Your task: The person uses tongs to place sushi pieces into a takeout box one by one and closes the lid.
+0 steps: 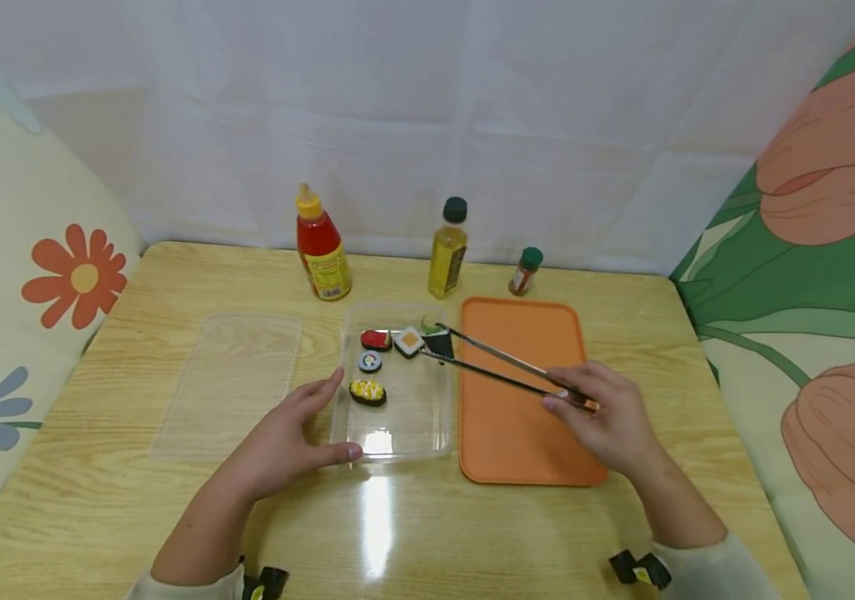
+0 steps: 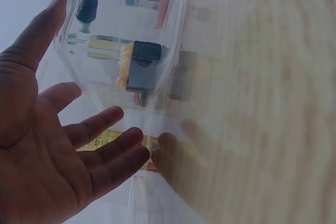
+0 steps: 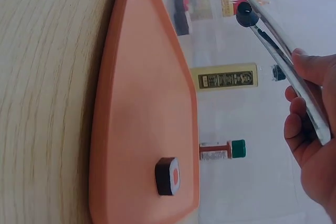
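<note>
Tongs [image 3: 302, 92], pinched in the right grip [image 1: 611, 417], frame a black piece [image 1: 439, 345]; empty left grip [image 1: 288, 437] spreads left of the box [image 1: 407, 417].

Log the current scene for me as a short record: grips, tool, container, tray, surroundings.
Left grip: fingers spread at the clear container's left edge; contact unclear
Right grip: holds tongs
Tong tips: either side of a dark piece, over the container's far right part
Container: red-topped piece, orange-centred square piece, round piece, yellow-topped piece
Orange tray: right of container; bears a roll piece
Left of container: clear flat sheet
Behind: red bottle, oil bottle, green-capped jar
</note>
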{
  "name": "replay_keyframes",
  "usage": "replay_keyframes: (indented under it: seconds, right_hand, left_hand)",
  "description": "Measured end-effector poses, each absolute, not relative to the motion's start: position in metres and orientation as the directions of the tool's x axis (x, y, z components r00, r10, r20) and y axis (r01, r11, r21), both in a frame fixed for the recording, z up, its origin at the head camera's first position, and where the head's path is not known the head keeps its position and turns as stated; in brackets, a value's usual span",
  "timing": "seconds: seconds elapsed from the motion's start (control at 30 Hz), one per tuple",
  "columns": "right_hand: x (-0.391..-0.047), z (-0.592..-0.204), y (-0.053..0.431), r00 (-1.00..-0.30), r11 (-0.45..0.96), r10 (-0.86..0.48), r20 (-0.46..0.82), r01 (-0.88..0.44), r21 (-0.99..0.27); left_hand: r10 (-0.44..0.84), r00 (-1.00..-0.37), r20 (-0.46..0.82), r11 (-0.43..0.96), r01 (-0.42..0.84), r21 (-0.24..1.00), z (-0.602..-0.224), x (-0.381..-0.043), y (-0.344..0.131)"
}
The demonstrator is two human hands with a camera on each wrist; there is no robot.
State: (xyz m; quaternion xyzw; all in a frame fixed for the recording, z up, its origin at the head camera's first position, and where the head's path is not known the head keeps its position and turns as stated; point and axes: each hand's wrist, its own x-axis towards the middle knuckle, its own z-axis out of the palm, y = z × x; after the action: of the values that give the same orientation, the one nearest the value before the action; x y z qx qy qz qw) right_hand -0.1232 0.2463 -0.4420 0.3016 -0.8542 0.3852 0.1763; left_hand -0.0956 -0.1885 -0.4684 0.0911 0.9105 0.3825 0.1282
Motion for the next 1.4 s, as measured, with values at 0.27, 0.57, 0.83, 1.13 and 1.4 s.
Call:
replay_keyframes:
  seconds: [0.27,0.57,0.83,1.13,1.4]
  right_hand:
    - [-0.13,-0.443,0.23,-0.726,0.482,-0.437,0.531,-0.687,-0.544]
    - [-0.137,-0.44,0.217,-0.742,0.529,-0.491,0.457,-0.671,-0.52]
    - [-0.142,-0.438,0.208,-0.738,0.54,-0.524,0.425,-0.674,-0.504]
    - [-0.143,-0.431,0.198,-0.77,0.607,-0.529,0.356,-0.637,-0.476]
    - [-0.146,-0.421,0.188,-0.787,0.667,-0.55,0.279,-0.615,-0.42]
  left_hand:
    - [0.271,-0.95,-0.157,0.692,0.079,0.718,-0.467,-0.096,-0.188]
    - [0.263,-0.947,-0.182,0.692,0.053,0.72,-0.467,-0.096,-0.189]
    - [0.258,-0.949,-0.181,0.691,0.05,0.721,-0.469,-0.095,-0.189]
    - [0.258,-0.95,-0.178,0.696,0.055,0.716,-0.468,-0.096,-0.188]
    - [0.257,-0.949,-0.183,0.694,0.049,0.719,-0.468,-0.095,-0.188]
